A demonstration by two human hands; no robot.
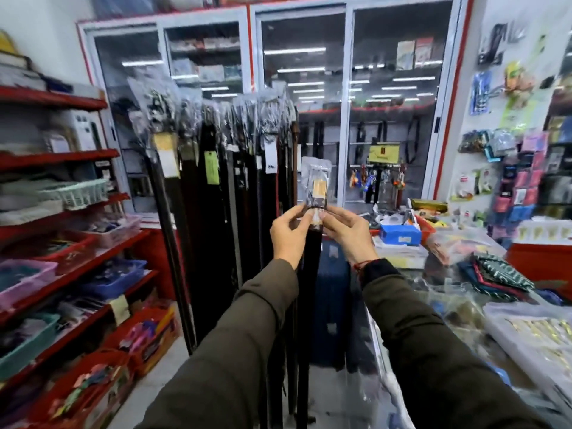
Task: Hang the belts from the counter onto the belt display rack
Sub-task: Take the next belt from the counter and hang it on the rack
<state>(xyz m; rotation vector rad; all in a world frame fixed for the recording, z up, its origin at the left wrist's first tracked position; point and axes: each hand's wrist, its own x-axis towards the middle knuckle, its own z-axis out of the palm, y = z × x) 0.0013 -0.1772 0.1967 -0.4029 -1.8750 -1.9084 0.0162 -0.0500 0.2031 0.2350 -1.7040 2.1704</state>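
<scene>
Here, both hands hold one belt upright in front of the belt display rack.

The left hand (289,233) and right hand (346,232) meet at the top of a dark belt (311,274) — fingers narrowed to a pinch on it just below the gold buckle (318,187), which sits inside a clear plastic wrap (315,168). The strap hangs straight down between the two dark sleeves and runs out of view at the bottom edge. Just to the left and behind stands the belt display rack (223,144), crowded with hanging dark belts, their tops in plastic with paper tags; the held belt is near its right end — whether touching cannot be told. The glass counter (433,292) lies to the right, cluttered with packets and folded cloth. A blue suitcase (331,292) stands behind the belt. Red shelves (62,156) with baskets fill the left.
</scene>
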